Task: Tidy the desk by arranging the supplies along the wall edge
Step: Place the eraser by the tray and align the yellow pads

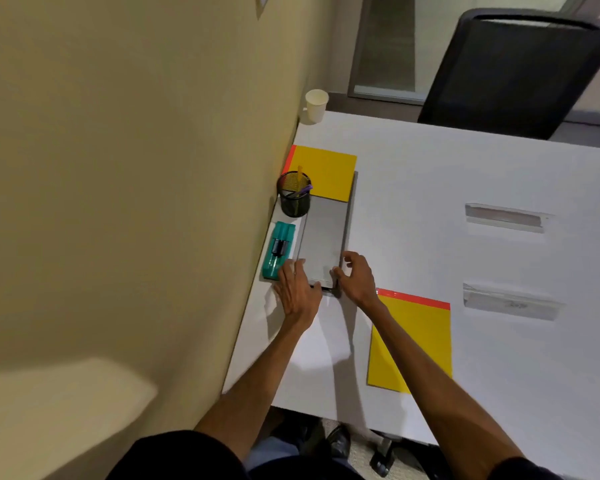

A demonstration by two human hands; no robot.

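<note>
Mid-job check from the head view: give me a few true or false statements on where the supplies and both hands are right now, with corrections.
1. Both hands, left hand and right hand, are at the near end of the grey tray. True.
2. The mesh pen cup is lying on its side. False: it stands upright by the wall.
3. The teal hole punch sits between the wall and the grey tray. True.
4. Both yellow folders are against the wall. False: one yellow folder is; the other yellow folder lies out on the desk.
</note>
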